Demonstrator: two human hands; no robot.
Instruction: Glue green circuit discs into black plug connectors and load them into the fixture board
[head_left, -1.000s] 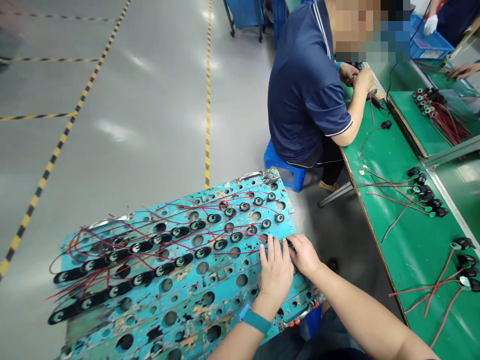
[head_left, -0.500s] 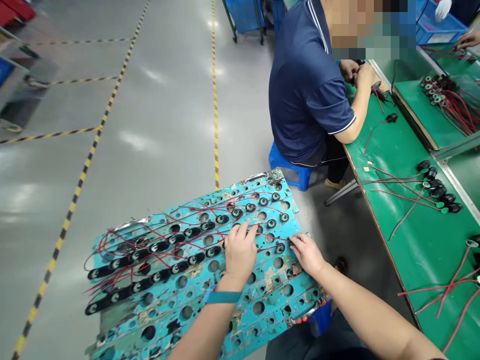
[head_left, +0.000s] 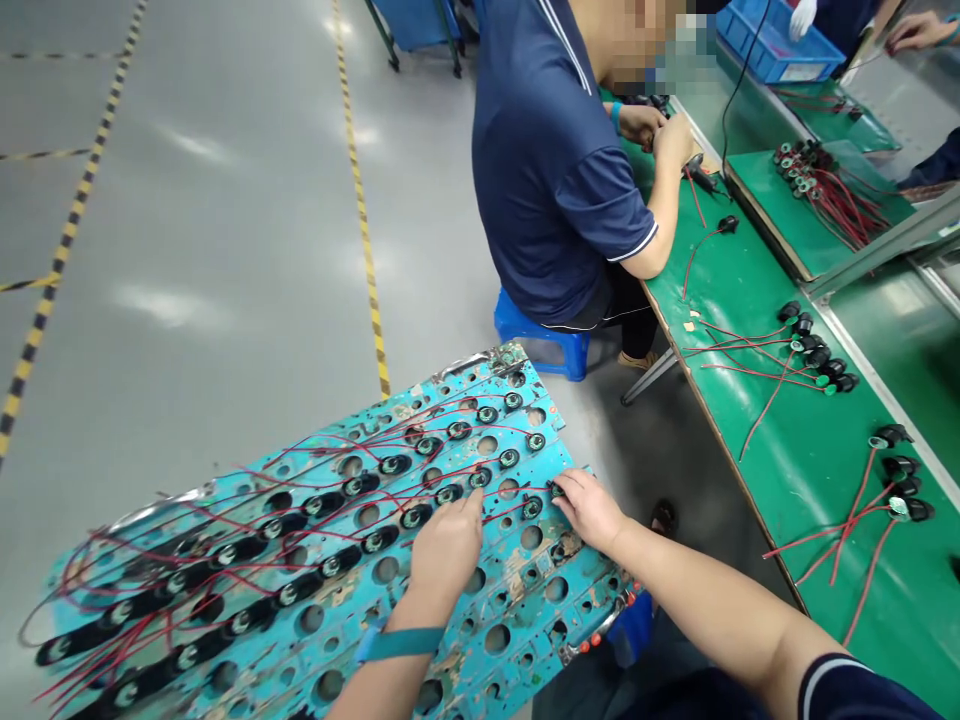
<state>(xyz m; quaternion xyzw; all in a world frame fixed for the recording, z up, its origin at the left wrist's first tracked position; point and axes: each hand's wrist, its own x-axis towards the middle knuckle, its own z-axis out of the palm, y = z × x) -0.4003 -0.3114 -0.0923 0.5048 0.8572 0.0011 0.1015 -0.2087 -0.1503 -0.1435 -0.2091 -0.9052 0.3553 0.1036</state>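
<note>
Grey floor [head_left: 247,190], marked with yellow-and-black tape [head_left: 367,270], surrounds the perforated blue board [head_left: 559,460] before me. Change noted since half a second ago: my left hand [head_left: 448,545] has drawn down off the second row, uncovering the round part [head_left: 480,478] just above its fingertips. My right hand [head_left: 592,512] remains at the board's right edge, and the black part [head_left: 556,490] beneath its fingertips now shows. Consequence, in my judgement: the second row's right end is open to view, while that edge part is still being handled. Right fingers: narrow, touching it; a firm grip cannot be confirmed. Left fingers: drawn together; I cannot tell whether they hold a lead.

One neighbouring part [head_left: 532,507] sits just beside, to the left. Obstructions: my left forearm hides the lower middle, and loose red leads cross several holes. To the right, a green desk [head_left: 810,480] carries more wired parts [head_left: 817,355]; a co-worker [head_left: 547,160] sits beside it.
</note>
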